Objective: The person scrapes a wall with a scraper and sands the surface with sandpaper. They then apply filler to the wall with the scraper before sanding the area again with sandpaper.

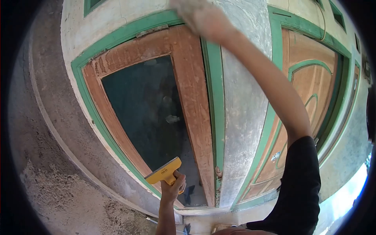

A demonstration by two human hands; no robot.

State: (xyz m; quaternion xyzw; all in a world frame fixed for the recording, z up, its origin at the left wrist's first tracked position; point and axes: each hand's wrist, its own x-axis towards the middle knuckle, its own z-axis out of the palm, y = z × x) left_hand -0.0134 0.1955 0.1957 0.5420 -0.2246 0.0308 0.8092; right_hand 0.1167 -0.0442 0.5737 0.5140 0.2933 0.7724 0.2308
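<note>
My left hand point(174, 188) is closed around the handle of a yellow scraper point(164, 171) with a wide straight blade. The scraper is held low in front of the dark glass pane point(150, 105) of a wooden window frame point(192, 98). High above, my right hand point(213, 25) reaches up to the top right corner of the green outer frame point(125, 31), near the pale wall. Motion blurs this hand, and its fingers look closed around a greyish, pale mass point(188, 8) that I cannot make out.
A wooden door point(311, 74) in a green frame stands to the right, past a grey plastered wall strip point(246, 109). A metal hinge point(152, 30) sits on the window's top edge. Rough concrete point(66, 184) lies to the left. A cable point(324, 23) hangs above the door.
</note>
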